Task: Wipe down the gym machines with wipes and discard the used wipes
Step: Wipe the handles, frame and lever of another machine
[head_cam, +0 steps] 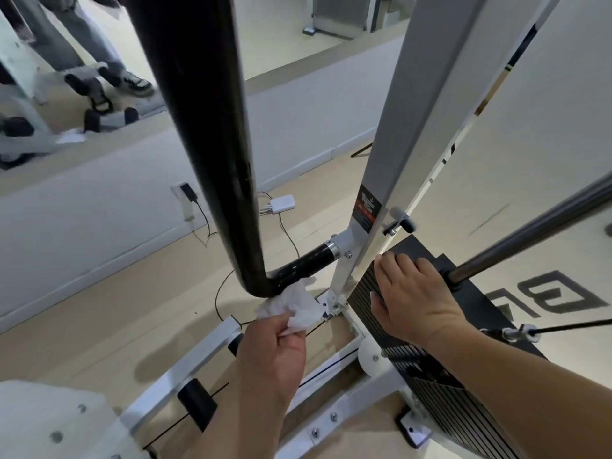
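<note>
Pinching wipe (293,306) against black tube (205,127), left hand (275,352).

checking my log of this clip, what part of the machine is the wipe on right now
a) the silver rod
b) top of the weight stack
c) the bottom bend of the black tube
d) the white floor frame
c: the wipe, pinched in the left hand, sits against the bottom bend of the black tube, while the right hand lies flat on the weight stack.
</note>
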`<state>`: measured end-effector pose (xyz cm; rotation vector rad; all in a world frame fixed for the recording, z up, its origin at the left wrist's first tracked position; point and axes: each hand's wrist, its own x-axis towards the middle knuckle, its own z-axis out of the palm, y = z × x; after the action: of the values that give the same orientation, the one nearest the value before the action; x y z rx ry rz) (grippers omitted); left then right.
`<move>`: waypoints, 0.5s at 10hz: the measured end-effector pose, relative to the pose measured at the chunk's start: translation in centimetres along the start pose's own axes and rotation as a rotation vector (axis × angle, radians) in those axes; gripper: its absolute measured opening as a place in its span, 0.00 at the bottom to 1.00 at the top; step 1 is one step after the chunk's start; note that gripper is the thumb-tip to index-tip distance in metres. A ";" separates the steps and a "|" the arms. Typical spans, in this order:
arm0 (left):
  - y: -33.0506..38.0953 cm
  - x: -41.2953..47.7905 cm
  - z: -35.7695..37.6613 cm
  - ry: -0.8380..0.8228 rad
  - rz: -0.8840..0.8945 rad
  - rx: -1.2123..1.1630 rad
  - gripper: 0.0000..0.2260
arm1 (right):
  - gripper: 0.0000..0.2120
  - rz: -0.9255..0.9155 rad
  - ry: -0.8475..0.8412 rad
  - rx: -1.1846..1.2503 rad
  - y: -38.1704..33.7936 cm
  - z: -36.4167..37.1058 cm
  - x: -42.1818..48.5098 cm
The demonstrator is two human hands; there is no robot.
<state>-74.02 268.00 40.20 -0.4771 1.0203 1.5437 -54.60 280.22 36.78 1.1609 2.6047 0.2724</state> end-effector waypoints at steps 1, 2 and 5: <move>2.4 -3.6 1.0 -0.123 0.016 0.098 0.17 | 0.29 0.011 -0.091 0.007 -0.2 -1.3 -0.3; 3.8 -6.5 1.8 -0.079 0.140 0.115 0.17 | 0.29 0.044 -0.228 0.039 -0.4 -3.5 -0.1; 5.8 -14.3 6.8 -0.027 -0.010 0.115 0.18 | 0.12 0.170 -0.419 0.773 -1.0 -17.7 1.3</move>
<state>-74.29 265.47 56.89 -0.3802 1.0780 1.4702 -61.85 279.51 52.98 1.4561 2.2587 -0.9250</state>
